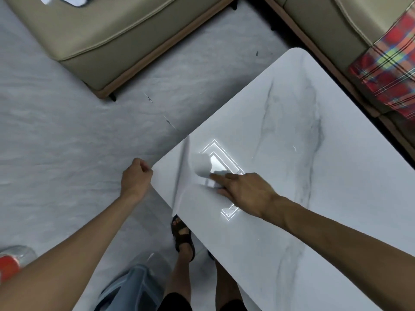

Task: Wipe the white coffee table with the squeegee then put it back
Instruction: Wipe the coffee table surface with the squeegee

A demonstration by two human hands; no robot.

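- Squeegee (193, 169): blurred. Blade and handle show only as pale smears; the outline cannot be read.
- Right hand (244, 189): the fingers (219, 176) lie over the handle's end and hide the grip.
- Left hand (137, 176): curled at the surface (292, 153) edge; contact with the edge cannot be told.
- Surface: cut off by the right and bottom edges.
- Right foot: hidden under the surface.
- Red-and-clear object (13, 261): cut off at the left edge, unidentifiable.
- Plaid cloth (388, 70): cut off at the right edge.
- Sofa (116, 34): cut off by the top edge.
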